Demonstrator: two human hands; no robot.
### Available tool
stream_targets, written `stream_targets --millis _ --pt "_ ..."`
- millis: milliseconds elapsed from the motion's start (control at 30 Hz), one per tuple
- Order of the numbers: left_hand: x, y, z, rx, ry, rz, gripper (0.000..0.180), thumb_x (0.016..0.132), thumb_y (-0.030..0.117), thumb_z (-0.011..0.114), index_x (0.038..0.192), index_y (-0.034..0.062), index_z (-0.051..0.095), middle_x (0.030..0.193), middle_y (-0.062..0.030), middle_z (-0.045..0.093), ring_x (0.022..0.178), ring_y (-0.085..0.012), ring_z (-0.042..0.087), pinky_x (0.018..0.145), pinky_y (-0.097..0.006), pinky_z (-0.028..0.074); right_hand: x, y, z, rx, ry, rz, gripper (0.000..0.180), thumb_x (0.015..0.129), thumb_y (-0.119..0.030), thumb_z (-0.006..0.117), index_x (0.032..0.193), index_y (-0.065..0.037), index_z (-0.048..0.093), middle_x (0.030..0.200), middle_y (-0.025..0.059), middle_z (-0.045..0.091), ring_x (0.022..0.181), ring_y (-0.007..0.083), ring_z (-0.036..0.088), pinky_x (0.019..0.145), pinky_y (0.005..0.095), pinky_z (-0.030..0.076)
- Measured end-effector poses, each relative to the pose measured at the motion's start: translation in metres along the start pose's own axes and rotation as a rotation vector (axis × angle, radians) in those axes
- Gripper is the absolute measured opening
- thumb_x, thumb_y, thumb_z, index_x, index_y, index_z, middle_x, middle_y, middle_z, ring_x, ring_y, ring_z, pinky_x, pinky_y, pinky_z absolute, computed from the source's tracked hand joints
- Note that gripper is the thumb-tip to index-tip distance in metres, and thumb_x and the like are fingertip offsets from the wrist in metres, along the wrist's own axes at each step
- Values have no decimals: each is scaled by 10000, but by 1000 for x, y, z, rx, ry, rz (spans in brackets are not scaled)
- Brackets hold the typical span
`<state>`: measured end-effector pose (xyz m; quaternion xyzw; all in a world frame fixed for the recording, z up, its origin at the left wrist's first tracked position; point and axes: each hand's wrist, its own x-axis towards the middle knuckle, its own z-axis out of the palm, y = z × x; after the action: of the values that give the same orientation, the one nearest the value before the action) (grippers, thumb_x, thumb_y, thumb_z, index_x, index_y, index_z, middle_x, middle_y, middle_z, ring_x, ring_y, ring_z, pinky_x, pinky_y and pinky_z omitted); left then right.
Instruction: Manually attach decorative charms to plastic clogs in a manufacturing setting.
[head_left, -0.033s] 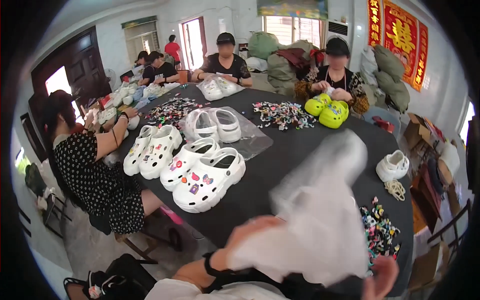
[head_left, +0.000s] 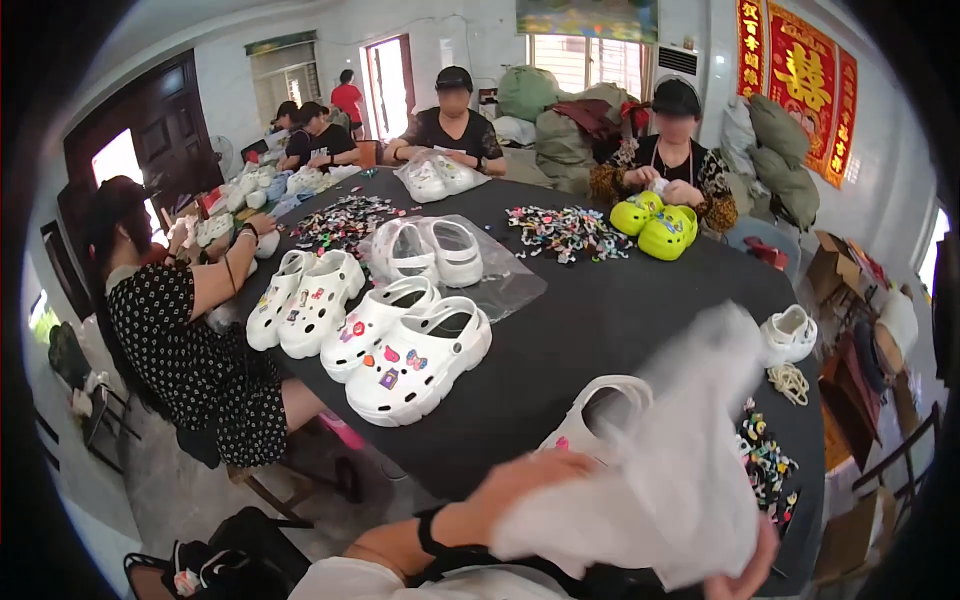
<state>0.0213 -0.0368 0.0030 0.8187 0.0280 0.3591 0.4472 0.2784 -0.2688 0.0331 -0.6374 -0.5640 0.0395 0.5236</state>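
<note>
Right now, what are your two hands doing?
Left hand: shut on the clear plastic bag.
Right hand: grips the bag's lower edge, mostly hidden.

Filmy translucent plastic bag [head_left: 680, 470], glossy white foam clog [head_left: 590, 425] — matt black tabletop [head_left: 600, 320]

Left hand [head_left: 520, 485] raised palm-down with a dark wrist strap [head_left: 432, 535], fingers closed in a grip; right hand [head_left: 745, 575] low, fingertips barely showing.

Four decorated white clogs [head_left: 372, 325], two lime-green clogs [head_left: 655, 222], and two bagged white clogs [head_left: 430, 250] sit there.
</note>
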Motion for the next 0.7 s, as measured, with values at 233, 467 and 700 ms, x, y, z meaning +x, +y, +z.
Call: stream_targets --millis 233,467,700 --pt "30 20 52 70 -355 -181 415 766 69 630 1178 49 592 1163 -152 590 1152 -353 530 942 -422 459 28 -20 60 230 -513 -30 381 899 -114 598 1257 15 595 1432 237 447 1349 367 410 1154 402 283" --pt "12 -6 68 17 -537 -70 371 841 108 638 1203 44 589 1169 -152 601 1151 -344 541 913 -414 483 34 -27 42 220 -368 -254 313 734 -78 697 1026 35 703 1247 232 605 1182 373 577 1011 446 460" --pt "28 0 24 -197 203 -136 499 974 93 529 1440 32 361 1420 -160 437 1296 -263 466 1054 -391 392 12 113 39 836 -510 -169 362 811 -106 700 1146 10 626 1216 181 603 1134 264 584 957 398 478"
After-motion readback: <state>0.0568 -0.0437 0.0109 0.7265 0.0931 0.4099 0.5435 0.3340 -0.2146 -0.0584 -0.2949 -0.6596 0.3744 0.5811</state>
